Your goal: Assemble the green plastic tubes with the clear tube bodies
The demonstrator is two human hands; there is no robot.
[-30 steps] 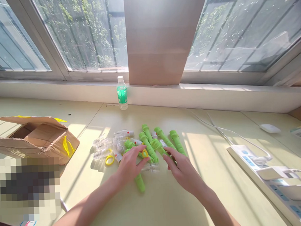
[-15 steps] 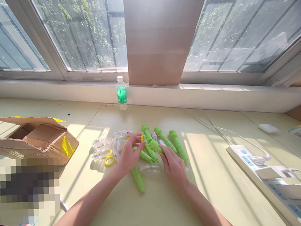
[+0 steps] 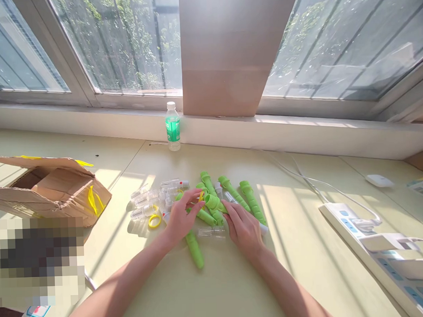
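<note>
A water bottle (image 3: 172, 127) stood upright well beyond both hands, against the window ledge. Far off to the left of the left hand (image 3: 181, 220) lay an open cardboard box (image 3: 49, 192) with yellow pieces showing inside. Well to the right of the right hand (image 3: 244, 230), a white power strip (image 3: 340, 218) and its cable (image 3: 302, 176) crossed the table (image 3: 219, 292).

Nothing covered the hands, but the heap of green tubes (image 3: 252, 202) just ahead of them overlapped, so the count was only rough: about seven, one of them lying nearer than the left hand. Some five clear tubes (image 3: 145, 198) were scattered ahead and left of the left hand, and one more clear tube (image 3: 211, 232) lay between the two hands. There were two yellow rings, with the loose ring (image 3: 154, 220) flat on the table just left of the left hand.

The left hand was curled, its thumb and forefinger pinched on a yellow ring (image 3: 201, 196). The right hand lay palm down, fingers closed loosely on the body of a green tube (image 3: 213, 203). That tube's threaded mouth pointed toward the ring, just beside it.
</note>
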